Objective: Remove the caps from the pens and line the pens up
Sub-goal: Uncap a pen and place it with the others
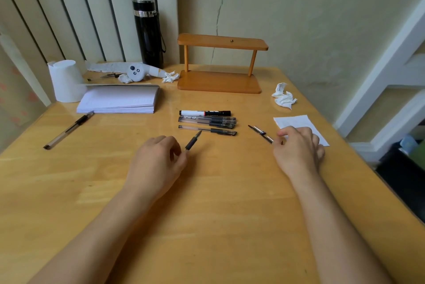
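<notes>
My left hand (156, 159) grips an uncapped pen (192, 141) by its barrel, black grip and tip pointing up and right. My right hand (299, 148) rests on the table with its fingers closed around a clear pen cap (261, 133) with a black clip that juts out to the left. Between and beyond the hands lies a row of pens: a black-and-white marker (204, 113), two clear gel pens (207, 120) close together, and another clear pen (207, 130) nearest me. One more capped clear pen (67, 130) lies apart at the far left.
A notepad (119, 99) and white cup (65, 81) sit at back left, a black flask (148, 32) and a wooden shelf (220, 65) at the back. Crumpled tissues (284, 97) and a paper sheet (296, 122) lie right, near the table's edge (358, 159).
</notes>
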